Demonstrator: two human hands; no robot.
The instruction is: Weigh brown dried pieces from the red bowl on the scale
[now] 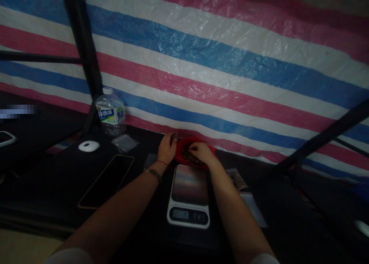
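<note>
Beyond the kitchen scale lies a red plastic bag or bowl, its exact kind unclear in the dim light. It holds small brown pieces. My right hand reaches into it from the right, fingers pinched together at the brown pieces; what is between them is too small to tell. At its left edge, my left hand is curled around something small and dark that I cannot make out. The scale has a white body, a shiny plate and a lit display.
A phone, a white oval object, a clear plastic bag and a clear bottle are on the left. On the right lie a small bag of brown bits and a pale packet. A striped tarp hangs behind.
</note>
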